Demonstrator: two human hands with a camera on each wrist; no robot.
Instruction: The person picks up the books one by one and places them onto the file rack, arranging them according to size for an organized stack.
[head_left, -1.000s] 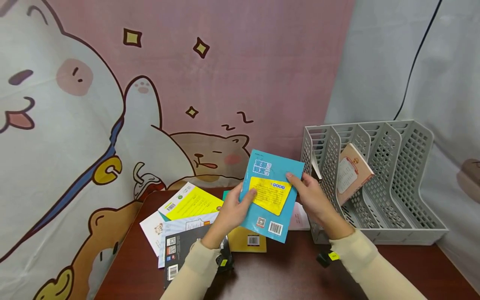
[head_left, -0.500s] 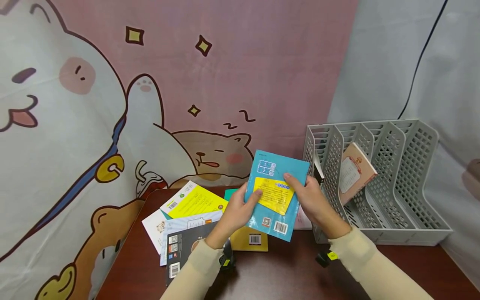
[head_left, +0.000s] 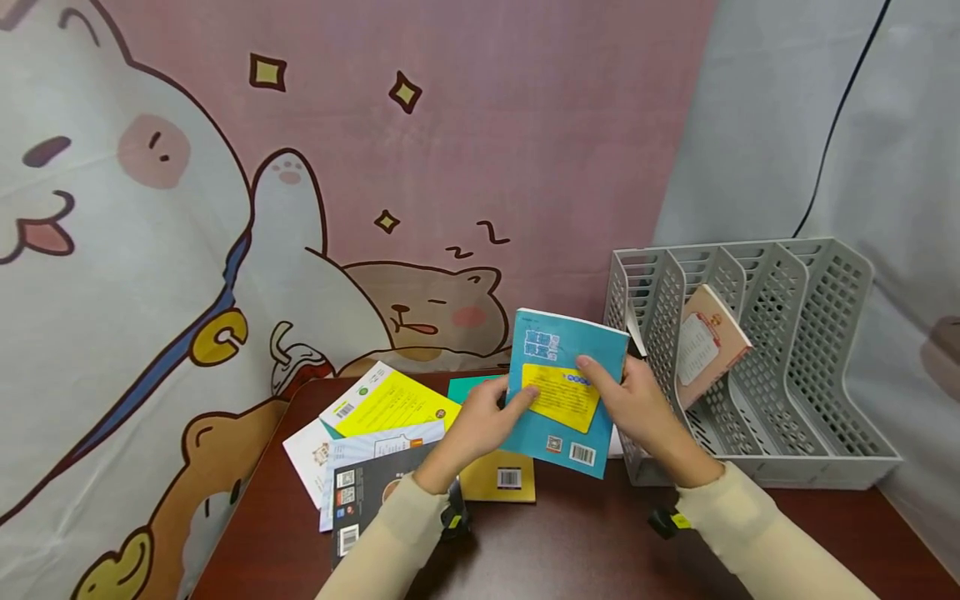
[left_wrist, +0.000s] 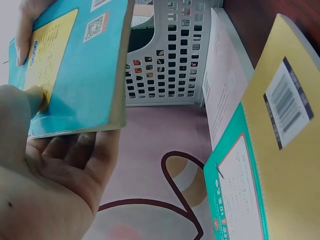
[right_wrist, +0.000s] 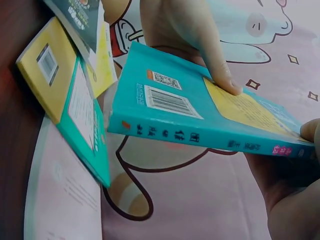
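A blue book (head_left: 555, 454) with a yellow panel and a barcode is held up above the table in both hands. My left hand (head_left: 480, 421) grips its left edge, thumb on the cover and fingers behind, as the left wrist view shows. My right hand (head_left: 637, 396) grips the right edge the same way, its thumb near the yellow panel. In the right wrist view the blue book (right_wrist: 165, 127) shows its spine with dark lettering. Below it lies a yellow and green book (left_wrist: 280, 100), next to a pale pink book (left_wrist: 225, 75).
A grey file rack (head_left: 772, 471) with several slots stands at the right. A peach book (head_left: 708, 346) leans in one slot. At the left of the dark red table (head_left: 555, 550) lie a black book (head_left: 367, 508), a yellow-and-white book (head_left: 397, 404) and other books. A cartoon cloth hangs behind.
The blue book has shifted slightly right and down, and tilted so its top page edge shows. Both hands have moved with it, keeping hold. The books on the table and in the rack stay put.
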